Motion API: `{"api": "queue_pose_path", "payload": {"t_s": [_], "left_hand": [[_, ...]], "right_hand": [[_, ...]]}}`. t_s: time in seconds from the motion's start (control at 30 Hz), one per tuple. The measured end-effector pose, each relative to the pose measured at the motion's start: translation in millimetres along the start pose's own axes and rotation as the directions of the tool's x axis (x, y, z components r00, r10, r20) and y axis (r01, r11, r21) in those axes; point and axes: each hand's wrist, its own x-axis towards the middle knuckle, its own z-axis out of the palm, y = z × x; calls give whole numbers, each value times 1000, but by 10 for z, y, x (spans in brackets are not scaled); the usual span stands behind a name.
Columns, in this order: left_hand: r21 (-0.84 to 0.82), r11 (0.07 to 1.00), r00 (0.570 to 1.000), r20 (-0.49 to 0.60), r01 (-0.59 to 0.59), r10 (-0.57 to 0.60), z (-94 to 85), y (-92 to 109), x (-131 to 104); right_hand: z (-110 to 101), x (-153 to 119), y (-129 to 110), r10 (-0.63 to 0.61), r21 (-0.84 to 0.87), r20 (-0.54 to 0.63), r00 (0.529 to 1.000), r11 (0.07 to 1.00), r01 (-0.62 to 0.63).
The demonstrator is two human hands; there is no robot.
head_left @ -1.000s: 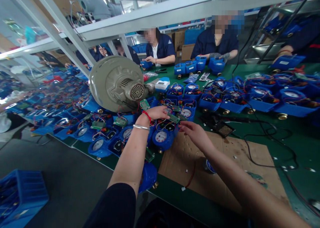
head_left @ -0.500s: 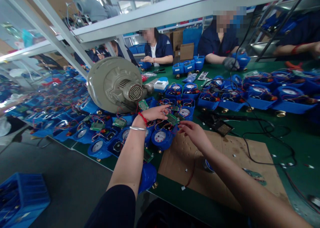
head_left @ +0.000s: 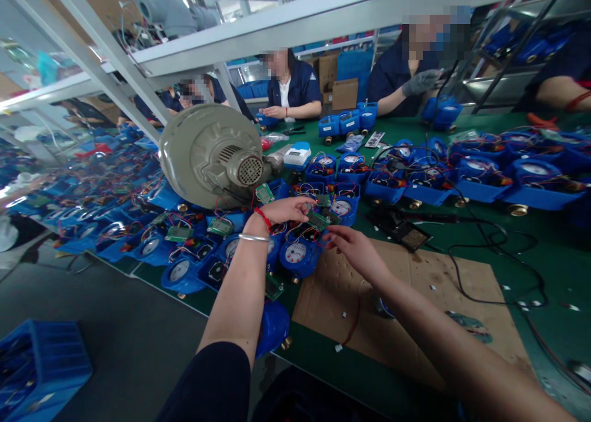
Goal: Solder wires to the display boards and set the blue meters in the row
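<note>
My left hand (head_left: 290,211), with a red cord and a silver bangle at the wrist, reaches over the blue water meters. Its fingers are curled at the upper left edge of a green circuit board (head_left: 317,220) and appear to grip it. At the board's lower right, my right hand (head_left: 353,248) has thumb and fingers drawn together in a pinch. Thin wires run near those fingertips; what they hold is too small to make out. Just below the board sits a blue water meter (head_left: 295,254) with a white dial.
A brown cardboard sheet (head_left: 415,323) lies under my right forearm. Behind it are a dark tool stand (head_left: 413,237) and black cables. A large grey blower (head_left: 207,157) stands left of centre. Rows of blue meters (head_left: 478,169) fill the bench. Co-workers sit opposite.
My left fingers have curled in more tightly at the board. My right hand has shifted slightly left. Across the bench, a co-worker's gloved hand has risen from a blue meter.
</note>
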Motion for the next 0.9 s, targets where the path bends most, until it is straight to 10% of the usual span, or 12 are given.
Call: {"api": "queue_pose_path", "payload": {"t_s": [0.3,0.7,0.9], "left_hand": [[-41,999,1000,21,13,-12,-6,-39,11],[-63,996,992,112,57,-50,67,-87,109],[10,999,999,-12,-44,44,117,-25,189]], "right_hand": [[44,-25,-16,-5,4,24,1000,1000,5],[59,19,-2,194,415,-7,981,893,-174],[116,106,-21,236,497,-9,972,844,-201]]}}
